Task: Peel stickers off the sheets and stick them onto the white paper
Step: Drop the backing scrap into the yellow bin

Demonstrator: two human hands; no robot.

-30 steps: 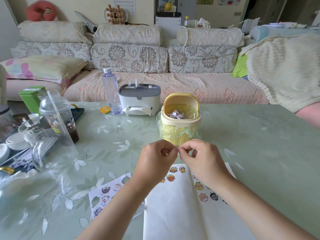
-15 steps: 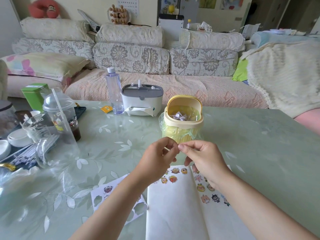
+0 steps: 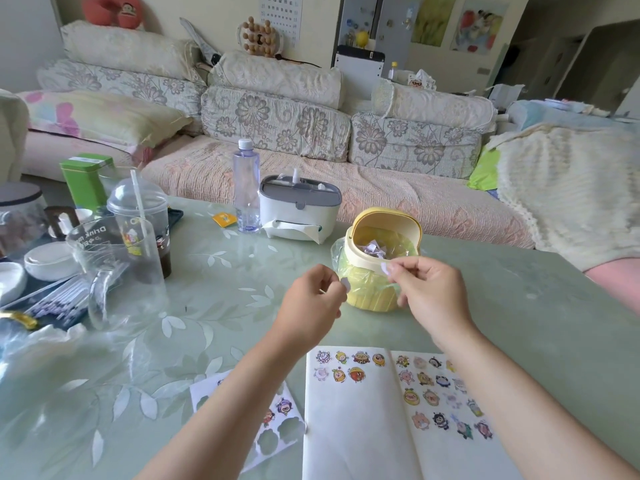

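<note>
Half a second earlier the two hands had met fingertip to fingertip above the desk point(image 3: 214, 271), working at one small thing between them. Now they had drawn apart, and each carried its own bit. The left hand point(image 3: 311, 301) pinched a white scrap point(image 3: 345, 283) between thumb and forefinger. The right hand point(image 3: 431, 292), up at 1 o'clock from the left, pinched a pale piece point(image 3: 385, 268) the same way, its other fingers loosely curled.

That split most likely meant a sticker had come free of its backing. Both bits were too small to tell which was the sticker.

The right hand's piece hung just at the rim of the yellow bin point(image 3: 372, 296), whose lid stood open over a heap of paper scraps point(image 3: 374, 247). So it may have been waste bound for the bin, leaving the left hand's scrap as the sticker to place.

The white paper point(image 3: 360, 427) lay at 6 o'clock from both hands. It already held two clusters of stickers across its top half, and its lower part was bare. The sticker sheet point(image 3: 277, 431) lay touching its 9 o'clock edge, partly under the left forearm, with several cut-outs empty and a few stickers left.

Next would probably come dropping the backing, then pressing the sticker onto a bare patch of paper.
</note>
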